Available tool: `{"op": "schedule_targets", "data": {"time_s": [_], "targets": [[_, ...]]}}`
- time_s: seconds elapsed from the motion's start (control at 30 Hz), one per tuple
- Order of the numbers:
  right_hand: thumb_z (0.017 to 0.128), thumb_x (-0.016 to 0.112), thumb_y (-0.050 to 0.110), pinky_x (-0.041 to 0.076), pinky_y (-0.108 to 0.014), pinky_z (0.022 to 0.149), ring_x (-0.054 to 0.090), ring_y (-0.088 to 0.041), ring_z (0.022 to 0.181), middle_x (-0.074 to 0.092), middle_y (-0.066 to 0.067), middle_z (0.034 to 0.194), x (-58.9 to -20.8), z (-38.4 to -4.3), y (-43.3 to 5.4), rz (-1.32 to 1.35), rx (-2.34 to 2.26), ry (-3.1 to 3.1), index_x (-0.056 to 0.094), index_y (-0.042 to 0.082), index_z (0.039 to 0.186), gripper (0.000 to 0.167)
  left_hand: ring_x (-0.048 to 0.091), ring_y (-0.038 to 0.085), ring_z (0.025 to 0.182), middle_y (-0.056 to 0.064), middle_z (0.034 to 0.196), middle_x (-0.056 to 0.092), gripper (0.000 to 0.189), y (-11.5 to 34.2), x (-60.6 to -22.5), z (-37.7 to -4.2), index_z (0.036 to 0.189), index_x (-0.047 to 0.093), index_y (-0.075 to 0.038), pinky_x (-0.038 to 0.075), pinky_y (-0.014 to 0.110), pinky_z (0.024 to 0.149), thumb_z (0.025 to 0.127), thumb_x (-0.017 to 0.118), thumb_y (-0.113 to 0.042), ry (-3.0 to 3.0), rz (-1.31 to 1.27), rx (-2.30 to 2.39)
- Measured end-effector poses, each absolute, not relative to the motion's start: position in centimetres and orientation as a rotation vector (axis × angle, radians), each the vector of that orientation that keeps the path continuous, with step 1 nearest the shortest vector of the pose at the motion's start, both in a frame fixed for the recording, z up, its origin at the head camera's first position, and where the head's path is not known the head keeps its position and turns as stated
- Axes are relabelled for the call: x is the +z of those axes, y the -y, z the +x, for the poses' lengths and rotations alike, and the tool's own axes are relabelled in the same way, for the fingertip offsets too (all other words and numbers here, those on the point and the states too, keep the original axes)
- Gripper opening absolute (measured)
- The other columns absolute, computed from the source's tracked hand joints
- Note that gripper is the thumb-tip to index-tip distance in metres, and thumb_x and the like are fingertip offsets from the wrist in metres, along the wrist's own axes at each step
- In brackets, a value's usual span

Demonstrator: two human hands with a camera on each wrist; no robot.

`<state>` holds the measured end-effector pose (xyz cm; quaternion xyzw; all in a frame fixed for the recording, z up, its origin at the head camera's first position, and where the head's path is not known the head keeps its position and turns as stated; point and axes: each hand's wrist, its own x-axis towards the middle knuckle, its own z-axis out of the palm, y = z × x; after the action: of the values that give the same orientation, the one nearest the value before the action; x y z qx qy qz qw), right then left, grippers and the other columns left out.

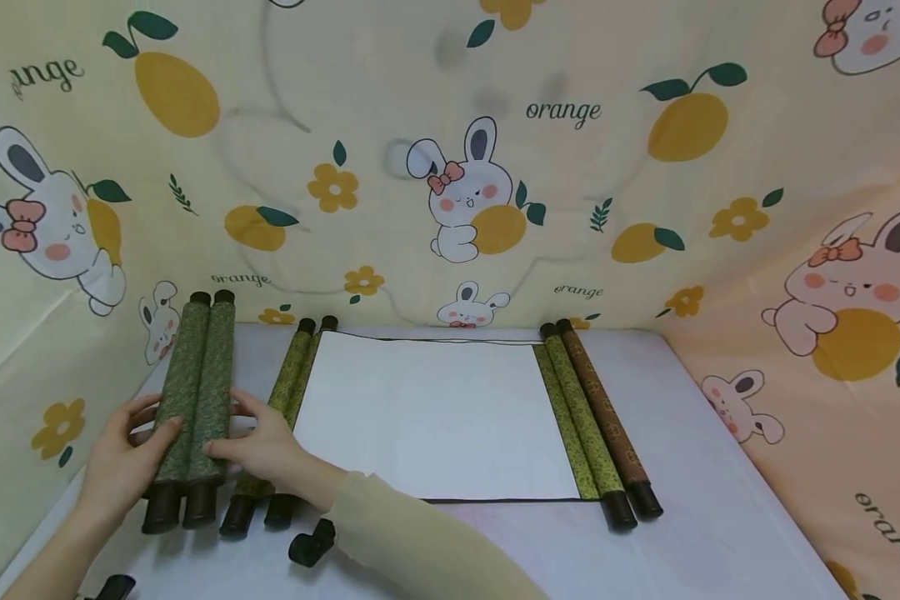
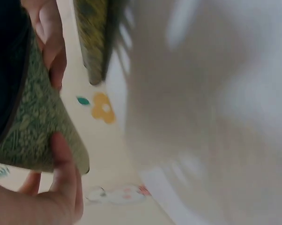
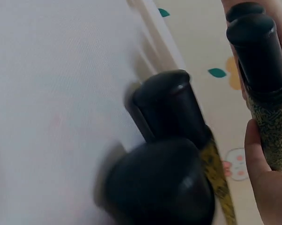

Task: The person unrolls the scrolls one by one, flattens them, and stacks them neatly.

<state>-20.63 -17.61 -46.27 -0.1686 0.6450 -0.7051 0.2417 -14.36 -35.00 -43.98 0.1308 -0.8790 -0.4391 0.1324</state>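
1. Two green scroll rolls are side by side at the left end of the bench. It is hard to tell if they touch it.
2. The left hand is curled round one roll and the right hand grips the other, thumbs in front, probably to keep the pair together.
3. Beside them, a white sheet lies open between yellow-green rolls, which may help hold it flat.
4. A brown roll lies past its right side.
5. The left wrist view shows leafy marks on the green; the head view shows just specks. The right wrist view shows the yellow-green rolls' shiny black knobs up close.
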Motion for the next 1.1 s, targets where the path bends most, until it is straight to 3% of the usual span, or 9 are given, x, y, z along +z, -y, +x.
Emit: {"op": "schedule_targets", "data": {"time_s": [0.1,0.17,0.23,0.47,0.7,0.9,1.1], "targets": [[0.091,0.077,0.003,0.052,-0.022,0.067,0.064,0.0,0.093,0.055,0.019,0.139,-45.9,-20.7,16.2,-0.521,-1.944,-1.733,0.042,0.029,0.16,0.082,0.06,0.022,0.109,0.04,0.145,0.044,0.063,33.3,-43.8,-13.9,0.155,0.034,0.008,0.038,0.003,0.065,0.107,0.056,-0.026,2.466,0.366,-1.251],[0.09,0.077,0.0,0.053,-0.023,0.069,0.065,-0.001,0.094,0.053,0.019,0.144,-45.6,-20.7,15.1,-0.539,-1.96,-1.715,0.041,0.032,0.16,0.085,0.053,-0.001,0.101,0.036,0.144,0.047,0.059,32.1,-43.8,-13.8,0.154,0.038,0.006,0.038,0.002,0.067,0.106,0.059,-0.022,2.403,0.333,-1.243],[0.09,0.076,-0.002,0.054,-0.024,0.071,0.066,-0.002,0.096,0.05,0.018,0.147,-45.3,-20.8,13.9,-0.557,-1.965,-1.699,0.04,0.036,0.16,0.087,0.041,-0.013,0.093,0.03,0.142,0.05,0.056,30.8,-43.9,-13.8,0.153,0.041,0.004,0.038,0.002,0.071,0.104,0.061,-0.018,2.337,0.293,-1.239],[0.088,0.074,-0.004,0.056,-0.026,0.076,0.069,-0.005,0.096,0.041,0.018,0.156,-44.9,-21.3,8.7,-0.707,-1.934,-1.69,0.031,0.041,0.163,0.097,0.047,0.0,0.104,0.01,0.139,0.05,0.055,25.5,-44.4,-13.8,0.149,0.045,0.003,0.04,0.005,0.075,0.098,0.063,0.003,2.137,0.103,-1.296],[0.093,0.071,0.002,0.057,-0.026,0.081,0.072,-0.012,0.097,0.044,0.004,0.155,-44.9,-21.0,3.6,-0.676,-2.03,-1.767,0.031,0.028,0.165,0.086,0.044,0.007,0.11,0.02,0.14,0.047,0.057,20.5,-45.1,-14.3,0.149,0.043,0.006,0.038,0.012,0.08,0.096,0.064,0.006,2.109,-0.089,-1.276],[0.094,0.071,0.003,0.057,-0.027,0.078,0.072,-0.013,0.095,0.04,-0.003,0.159,-45.0,-20.6,-0.6,-0.649,-2.062,-1.845,0.032,0.033,0.163,0.085,0.044,0.01,0.108,0.024,0.137,0.047,0.058,16.9,-45.7,-15.1,0.146,0.047,0.005,0.04,0.015,0.081,0.092,0.068,0.009,2.031,-0.292,-1.259],[0.092,0.071,0.001,0.06,-0.031,0.078,0.072,-0.016,0.1,0.034,-0.01,0.162,-44.7,-20.1,-5.5,-0.704,-2.046,-1.983,0.028,0.029,0.166,0.09,0.047,0.012,0.111,0.024,0.141,0.047,0.062,13.1,-45.8,-15.8,0.146,0.046,0.005,0.045,0.018,0.083,0.089,0.071,0.01,2.005,-0.473,-1.224]]}}
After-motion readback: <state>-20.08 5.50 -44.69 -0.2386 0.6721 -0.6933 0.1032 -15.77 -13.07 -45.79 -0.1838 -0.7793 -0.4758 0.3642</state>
